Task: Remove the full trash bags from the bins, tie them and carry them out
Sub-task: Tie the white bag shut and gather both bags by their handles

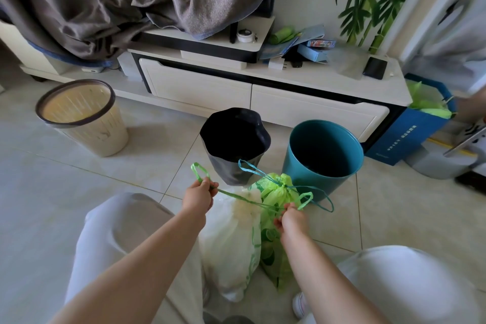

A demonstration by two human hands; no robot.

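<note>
left hand (pixel 197 196) — grasping green drawstring (pixel 238 198) | right hand (pixel 291 221) — grasping its other end | white bag (pixel 231 244) in front of teal bin (pixel 322 150)

On the floor, the left hand (pixel 198 196) and right hand (pixel 290 219) pull the green drawstring (pixel 244 200) of the white trash bag (pixel 231 244) taut, beside the tied green bag (pixel 276 192).
</note>
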